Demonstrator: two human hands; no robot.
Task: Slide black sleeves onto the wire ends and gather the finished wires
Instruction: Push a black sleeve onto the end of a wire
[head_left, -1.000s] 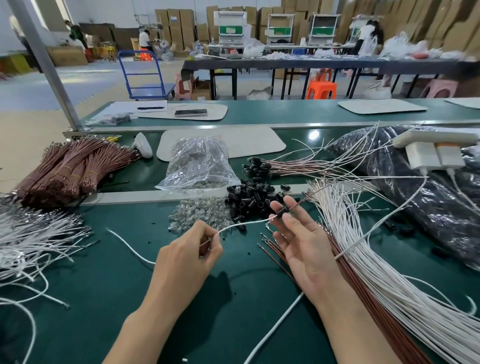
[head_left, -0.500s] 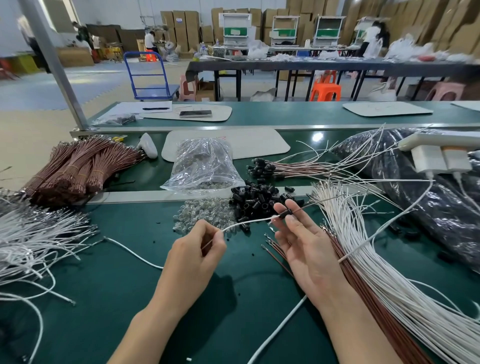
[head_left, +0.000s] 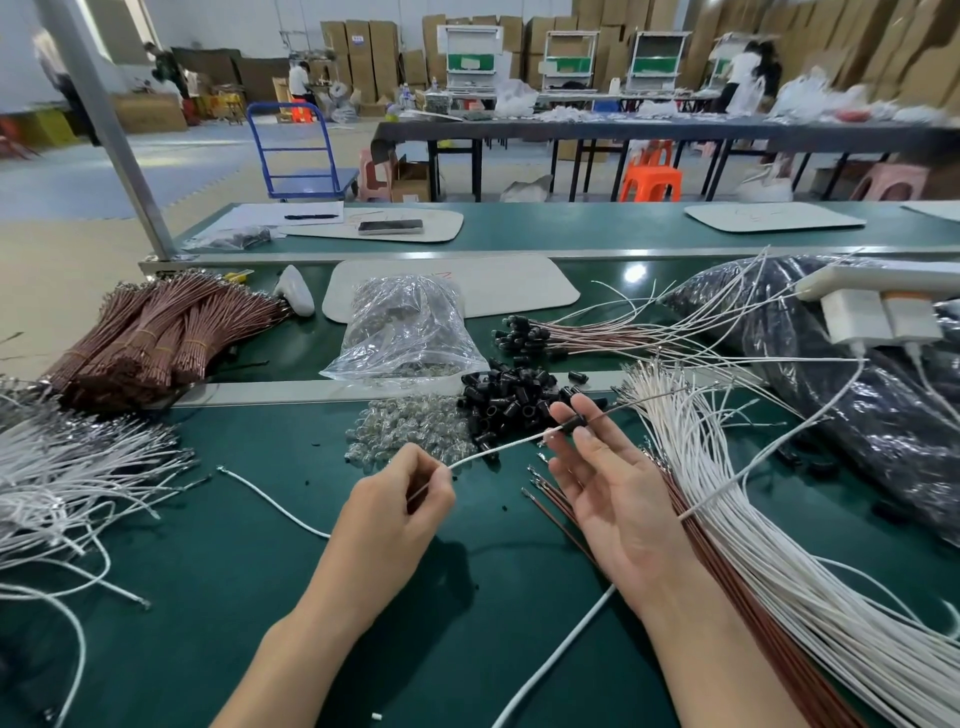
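My left hand (head_left: 400, 499) pinches a white wire (head_left: 493, 451) that runs up and right to my right hand (head_left: 608, 483). That hand is palm up, and its thumb and forefinger pinch a black sleeve (head_left: 574, 423) at the white wire's end. A thin brown wire (head_left: 641, 402) sticks out of the sleeve's far side. Just behind lies the pile of loose black sleeves (head_left: 511, 400). Sleeved wires (head_left: 524, 338) are gathered beyond it. A fan of white wires (head_left: 727, 519) over brown ones (head_left: 737, 608) lies to the right.
Small clear bulbs (head_left: 410, 436) lie heaped left of the sleeves, with a plastic bag (head_left: 405, 332) behind them. Bundled brown wires (head_left: 156, 338) and loose white wires (head_left: 62, 483) fill the left. A black bag (head_left: 857, 415) and a white power strip (head_left: 872, 306) are at the right.
My left hand has edged toward the right one, feeding the white wire's end up to the sleeve. My right hand keeps its pinch on the sleeve.
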